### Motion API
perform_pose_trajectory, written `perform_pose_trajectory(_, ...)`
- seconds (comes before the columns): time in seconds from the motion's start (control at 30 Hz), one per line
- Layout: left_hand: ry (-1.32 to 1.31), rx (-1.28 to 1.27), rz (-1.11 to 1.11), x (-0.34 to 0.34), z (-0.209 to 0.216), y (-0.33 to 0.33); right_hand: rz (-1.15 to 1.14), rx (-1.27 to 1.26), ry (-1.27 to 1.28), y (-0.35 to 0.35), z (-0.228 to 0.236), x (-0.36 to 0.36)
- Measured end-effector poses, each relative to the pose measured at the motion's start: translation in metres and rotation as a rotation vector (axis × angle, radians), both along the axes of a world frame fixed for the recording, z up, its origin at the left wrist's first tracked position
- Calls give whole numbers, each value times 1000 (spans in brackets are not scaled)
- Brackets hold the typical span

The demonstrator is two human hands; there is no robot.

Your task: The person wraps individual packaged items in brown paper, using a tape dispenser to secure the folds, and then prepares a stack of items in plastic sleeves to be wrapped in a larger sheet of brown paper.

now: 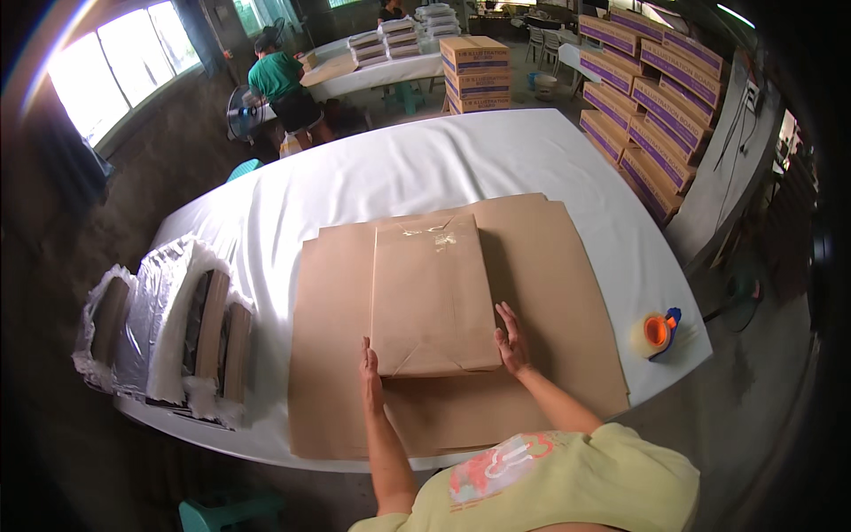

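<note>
A package wrapped in brown kraft paper (432, 297) lies on several brown paper sheets (567, 301). Its ends are folded to points, and shiny clear tape shows at the far end. My left hand (370, 372) is stretched out along its near left edge, fingers straight. At the near right side, my right hand (511, 341) is beside the package with fingers spread. The package sits between both palms; how firmly they press cannot be seen.
A white-covered table (266, 213) carries it all. At left stand plastic-wrapped bundles (168, 328); at right, a tape dispenser (656, 334). Stacked cartons (651, 115) fill the far right, more cartons (476, 75) stand ahead. A person in green (277, 75) is by a fan (241, 113).
</note>
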State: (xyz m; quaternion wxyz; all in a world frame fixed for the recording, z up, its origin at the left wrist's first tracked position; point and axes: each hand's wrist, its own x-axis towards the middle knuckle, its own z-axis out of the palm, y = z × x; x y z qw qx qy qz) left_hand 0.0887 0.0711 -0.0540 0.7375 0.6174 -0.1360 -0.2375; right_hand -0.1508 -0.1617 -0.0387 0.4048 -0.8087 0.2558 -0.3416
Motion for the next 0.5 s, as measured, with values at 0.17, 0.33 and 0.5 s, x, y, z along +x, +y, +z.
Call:
perform_pose_trajectory(0.17,-4,-62,-214,-18,17,3,-58,441,-379,19,7,23)
perform_pose_trajectory(0.33,58,-112,-205,-28,41,18,71,775,-651,28,50,20)
perform_pose_trajectory(0.5,64,35,-191,-63,167,14,348,1031,-747,38,123,-15)
